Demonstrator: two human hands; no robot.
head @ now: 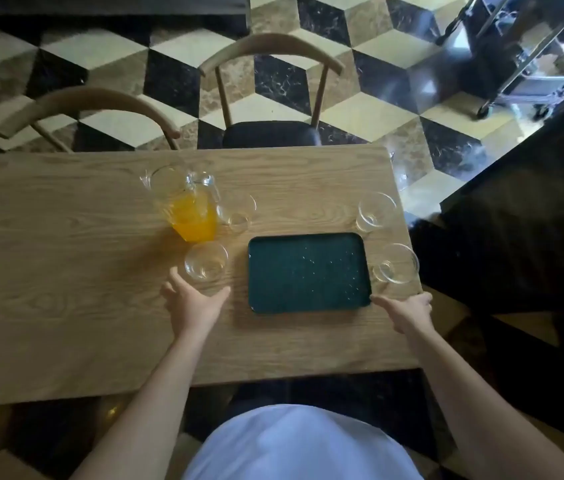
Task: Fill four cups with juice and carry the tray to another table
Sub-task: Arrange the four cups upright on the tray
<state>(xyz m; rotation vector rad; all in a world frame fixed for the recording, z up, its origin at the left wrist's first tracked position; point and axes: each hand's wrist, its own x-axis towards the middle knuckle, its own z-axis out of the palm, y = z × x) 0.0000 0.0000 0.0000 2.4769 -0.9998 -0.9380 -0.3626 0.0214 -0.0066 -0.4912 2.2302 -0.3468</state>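
A dark green tray (308, 271) lies bare on the wooden table (66, 271). A glass pitcher (187, 206) half full of orange juice stands to its upper left. Several clear glass cups stand around the tray: one (206, 261) at its left, one (237, 211) beside the pitcher, one (376, 211) at the tray's far right corner, one (396, 263) at the right edge. My left hand (192, 301) is open just below the left cup. My right hand (407, 311) is open just below the right cup, near the tray's corner.
Two wooden chairs (270, 88) stand at the table's far side on a checkered floor. The table's right edge runs close to the right cups. A dark counter (516, 220) lies to the right, and a metal cart (523, 57) stands at the upper right.
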